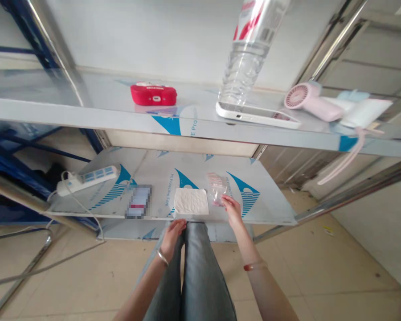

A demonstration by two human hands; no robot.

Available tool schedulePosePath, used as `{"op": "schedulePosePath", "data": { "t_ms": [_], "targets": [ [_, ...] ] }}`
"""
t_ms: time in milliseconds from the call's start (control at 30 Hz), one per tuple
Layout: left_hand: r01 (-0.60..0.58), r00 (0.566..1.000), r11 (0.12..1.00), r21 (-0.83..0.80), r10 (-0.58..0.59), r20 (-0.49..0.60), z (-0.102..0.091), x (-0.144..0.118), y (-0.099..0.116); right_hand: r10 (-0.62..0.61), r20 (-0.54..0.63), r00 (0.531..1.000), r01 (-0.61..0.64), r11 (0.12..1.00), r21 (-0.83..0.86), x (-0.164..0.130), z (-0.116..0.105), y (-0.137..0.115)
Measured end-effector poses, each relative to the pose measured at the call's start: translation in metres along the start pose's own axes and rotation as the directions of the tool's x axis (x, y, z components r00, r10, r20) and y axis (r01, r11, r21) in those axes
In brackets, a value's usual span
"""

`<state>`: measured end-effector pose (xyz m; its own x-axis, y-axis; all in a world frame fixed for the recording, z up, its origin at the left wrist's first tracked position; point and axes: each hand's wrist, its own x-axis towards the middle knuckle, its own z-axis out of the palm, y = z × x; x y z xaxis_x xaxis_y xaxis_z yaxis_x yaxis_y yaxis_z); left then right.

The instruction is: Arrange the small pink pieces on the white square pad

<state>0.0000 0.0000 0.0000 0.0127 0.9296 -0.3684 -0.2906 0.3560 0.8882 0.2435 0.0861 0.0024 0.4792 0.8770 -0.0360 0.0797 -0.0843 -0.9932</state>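
Note:
My right hand point(233, 209) is at the right of the lower shelf, with its fingers closed on the near edge of a small clear plastic bag point(217, 192). Pinkish strips point(214, 177) show at the bag's far end; their kind is too small to tell. Left of the bag lies a creased white tissue point(191, 202), flat on the shelf. My left hand point(175, 234) is just below the shelf's front edge, over my leg. Its fingers are loosely bent and hold nothing that I can see.
On the lower shelf point(274, 207) are a blurred phone point(139, 201) and a white power strip point(88, 180) with a cable. The upper shelf point(200, 127) carries a red case point(153, 95), a plastic bottle point(242, 67), a white phone point(257, 115) and a pink handheld fan point(312, 101).

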Motion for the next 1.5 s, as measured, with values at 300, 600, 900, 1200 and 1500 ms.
{"op": "schedulePosePath", "data": {
  "t_ms": [300,600,900,1200,1500],
  "targets": [
    [-0.234,0.961,0.972,-0.003,0.232,0.154,0.026,0.019,0.078,0.049,0.486,0.872,-0.075,0.997,0.033,-0.067,0.020,-0.062],
    [-0.472,0.882,0.861,0.191,0.458,0.114,0.022,0.016,0.066,-0.178,0.213,0.961,0.190,0.981,-0.035,-0.073,0.028,-0.059],
    [-0.625,0.779,0.683,0.379,0.580,0.239,0.023,-0.005,0.076,0.100,0.557,0.824,-0.193,0.975,0.112,-0.101,0.040,-0.086],
    [-0.555,0.804,0.728,0.404,0.344,0.485,0.023,-0.014,0.086,0.134,0.654,0.745,-0.279,0.953,0.122,-0.103,0.032,-0.084],
    [-0.345,0.760,0.907,0.242,0.119,0.638,0.029,-0.022,0.101,0.069,0.779,0.624,-0.315,0.934,0.170,-0.114,0.029,-0.090]
  ]
}}
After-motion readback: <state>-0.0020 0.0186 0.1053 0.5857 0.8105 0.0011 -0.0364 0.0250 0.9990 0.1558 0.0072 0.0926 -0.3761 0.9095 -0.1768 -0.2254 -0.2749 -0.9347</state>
